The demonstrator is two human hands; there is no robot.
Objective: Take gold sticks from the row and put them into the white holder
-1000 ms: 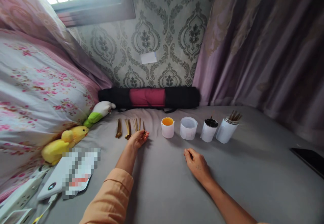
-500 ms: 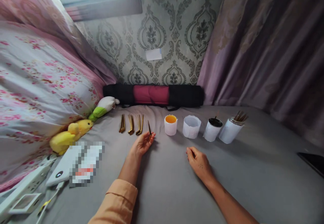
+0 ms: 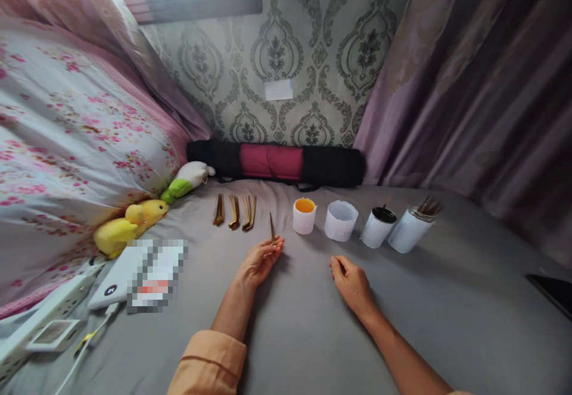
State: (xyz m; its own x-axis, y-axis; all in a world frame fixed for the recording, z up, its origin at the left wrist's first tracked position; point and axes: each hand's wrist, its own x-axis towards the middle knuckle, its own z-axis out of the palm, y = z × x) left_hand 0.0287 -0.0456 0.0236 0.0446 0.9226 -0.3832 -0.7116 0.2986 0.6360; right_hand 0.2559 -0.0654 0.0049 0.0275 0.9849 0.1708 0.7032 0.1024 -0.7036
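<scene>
My left hand (image 3: pixel 261 262) pinches a slim, gold-brown pointed piece (image 3: pixel 272 228) by its lower end, with the tip upward. Behind and to its left lie three small groups of thin gold-coloured bent pieces: a left group (image 3: pixel 218 210), a middle group (image 3: pixel 235 213) and a right group (image 3: pixel 249 214). My right hand (image 3: pixel 352 282) rests on the grey cloth with curled fingers, and nothing shows in them. Beyond the hands stand a white cup with orange inside (image 3: pixel 304 219), a wider whitish tub (image 3: pixel 340 225) and a white pot with dark contents (image 3: pixel 377 231).
A white jar (image 3: pixel 406 232) holding thin brown sticks leans at the right. Yellow plush toy (image 3: pixel 111 234), white power bank (image 3: pixel 117 273), power strip (image 3: pixel 49 314) and cable are at left. A black-and-red roll bag (image 3: pixel 270 161) lies by the wall; a dark flat object (image 3: pixel 552 294) is far right.
My left hand has moved a little to the right with the pointed piece, which now stands more upright and shows more of its length. The view has shifted slightly; my right hand has stayed put.
</scene>
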